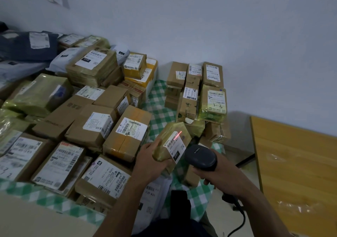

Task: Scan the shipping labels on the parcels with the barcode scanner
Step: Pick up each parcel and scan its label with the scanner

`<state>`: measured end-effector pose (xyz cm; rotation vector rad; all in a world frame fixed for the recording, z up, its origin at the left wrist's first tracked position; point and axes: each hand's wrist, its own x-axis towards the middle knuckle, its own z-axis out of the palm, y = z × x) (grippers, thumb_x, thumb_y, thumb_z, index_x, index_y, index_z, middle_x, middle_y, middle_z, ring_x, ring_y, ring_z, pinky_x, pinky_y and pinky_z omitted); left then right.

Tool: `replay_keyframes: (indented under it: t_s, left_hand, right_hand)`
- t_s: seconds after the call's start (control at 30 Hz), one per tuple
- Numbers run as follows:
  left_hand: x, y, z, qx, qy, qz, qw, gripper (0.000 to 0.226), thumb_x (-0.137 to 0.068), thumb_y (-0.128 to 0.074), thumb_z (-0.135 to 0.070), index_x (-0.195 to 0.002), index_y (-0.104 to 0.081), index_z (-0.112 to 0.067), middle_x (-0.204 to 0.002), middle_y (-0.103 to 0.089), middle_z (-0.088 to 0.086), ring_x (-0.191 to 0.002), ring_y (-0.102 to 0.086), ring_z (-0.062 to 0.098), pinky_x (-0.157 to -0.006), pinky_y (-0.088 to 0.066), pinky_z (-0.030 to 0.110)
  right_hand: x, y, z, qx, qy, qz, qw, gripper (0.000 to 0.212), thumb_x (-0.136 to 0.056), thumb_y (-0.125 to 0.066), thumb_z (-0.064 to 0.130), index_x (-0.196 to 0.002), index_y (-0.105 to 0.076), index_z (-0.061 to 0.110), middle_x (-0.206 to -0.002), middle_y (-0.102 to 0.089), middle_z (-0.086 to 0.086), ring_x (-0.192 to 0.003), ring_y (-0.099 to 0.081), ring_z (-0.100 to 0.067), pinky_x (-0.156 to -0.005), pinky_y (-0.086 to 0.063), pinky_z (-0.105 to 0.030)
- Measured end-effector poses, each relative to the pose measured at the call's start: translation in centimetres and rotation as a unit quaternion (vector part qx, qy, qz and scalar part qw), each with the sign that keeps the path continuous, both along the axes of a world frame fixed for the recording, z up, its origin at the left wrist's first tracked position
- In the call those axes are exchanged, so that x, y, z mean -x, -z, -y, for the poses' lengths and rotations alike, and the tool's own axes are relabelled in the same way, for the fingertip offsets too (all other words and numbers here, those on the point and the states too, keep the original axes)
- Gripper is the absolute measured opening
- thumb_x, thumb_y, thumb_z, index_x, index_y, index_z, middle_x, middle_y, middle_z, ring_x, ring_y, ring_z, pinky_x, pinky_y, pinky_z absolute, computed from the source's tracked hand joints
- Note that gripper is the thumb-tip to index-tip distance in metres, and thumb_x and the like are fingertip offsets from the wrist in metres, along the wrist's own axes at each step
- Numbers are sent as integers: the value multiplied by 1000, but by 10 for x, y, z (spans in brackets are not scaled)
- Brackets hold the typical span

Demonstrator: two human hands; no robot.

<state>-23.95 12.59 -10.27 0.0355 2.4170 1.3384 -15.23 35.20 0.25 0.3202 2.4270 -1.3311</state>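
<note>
A small tape-wrapped parcel (166,133) is lifted clear of the green checked cloth (158,107) in front of me. The left hand (147,162) is clamped on it from below and behind, leaving the shipping label (176,147) uncovered and tilted toward the barcode scanner (199,156). The right hand (218,174) is wrapped round the scanner's handle. The scanner's head sits just beside the parcel's lower right edge and is aimed up across the label. Its cable (239,216) trails down toward the bottom of the frame.

A short red scan line (177,135) falls on the label's upper corner, next to the printed bars rather than squarely over them. I judge the read is in progress but may need a slight shift of aim or parcel to take.

To the left, a pile of boxed parcels (125,136) lies flat with labels mostly upward, which I take to be the stock waiting. A smaller stack of parcels (213,98) stands on edge against the wall (200,27) behind the held one, perhaps the finished side, though I cannot confirm that. A wooden worktop (295,163) stands at right.
</note>
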Motion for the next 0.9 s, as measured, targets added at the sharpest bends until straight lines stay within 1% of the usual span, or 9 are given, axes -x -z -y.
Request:
replay_keyframes:
  t_s: [0.1,0.2,0.37,0.47,0.53,0.6,0.73,0.8,0.9]
  left_hand:
    - [-2,-3,0,-11,-5,8,1000,99,-75,-88,-38,-157,-34,-43,-140,-43,1,-129,-48,21,-109,-48,44]
    - [-2,-7,3,-35,-6,8,999,95,-73,-88,-44,-153,-38,-50,-133,-49,-8,-125,-52,15,-107,-50,43]
    - [-7,-34,10,-159,-55,12,986,63,-88,-80,-35,-140,-47,-50,-129,-62,-15,-108,-67,2,-78,-55,20]
    - [-1,-60,9,-271,-123,27,954,43,-96,-71,-33,-131,-54,-51,-123,-71,-13,-102,-72,3,-79,-61,26]
    - [17,-73,8,-283,-144,12,948,40,-101,-64,-37,-135,-53,-54,-127,-70,-13,-106,-71,4,-88,-59,33]
    - [47,-86,5,-264,-144,-19,954,36,-100,-57,-48,-131,-50,-65,-134,-64,-14,-114,-67,5,-99,-52,39]
    - [129,-98,-2,-55,-77,-74,993,54,-99,-38,-68,-149,-19,-65,-163,-32,0,-149,-30,33,-117,-28,61]
    - [169,-93,-6,20,-70,-50,996,65,-92,-40,-74,-149,-11,-66,-165,-28,7,-148,-30,41,-115,-29,65]
    - [221,-67,-12,111,-31,-29,993,73,-81,-44,-68,-146,-10,-70,-160,-38,9,-141,-41,44,-109,-39,66]
  right_hand:
    - [3,-2,3,16,-7,-9,1000,40,-92,-79,25,-121,-56,39,-94,-74,3,-73,-73,-14,-61,-51,-16]
    - [9,-2,4,25,0,-31,999,31,-92,-78,23,-115,-62,35,-90,-75,2,-71,-74,-17,-60,-51,-17]
    - [24,-2,4,47,16,-55,997,31,-92,-78,30,-119,-62,36,-93,-75,6,-73,-73,-17,-67,-57,-25]
    - [39,-8,3,74,32,-72,994,33,-92,-78,30,-121,-63,34,-92,-75,1,-75,-72,-20,-68,-58,-27]
    - [54,-12,3,76,33,-85,993,26,-93,-77,32,-115,-64,37,-89,-75,-2,-75,-72,-21,-72,-58,-34]
    - [73,-15,2,75,34,-89,993,25,-91,-78,35,-111,-64,40,-91,-76,-2,-76,-72,-17,-75,-57,-37]
    - [111,-23,-1,102,27,-71,992,33,-92,-78,32,-121,-63,39,-84,-75,9,-68,-70,-4,-64,-53,-21]
    - [125,-26,-3,119,26,-68,990,38,-93,-78,29,-126,-63,39,-83,-74,16,-66,-70,-4,-61,-51,-17]
    - [142,-25,-8,137,37,-59,988,39,-91,-79,28,-124,-64,43,-88,-76,19,-68,-71,-9,-66,-58,-22]
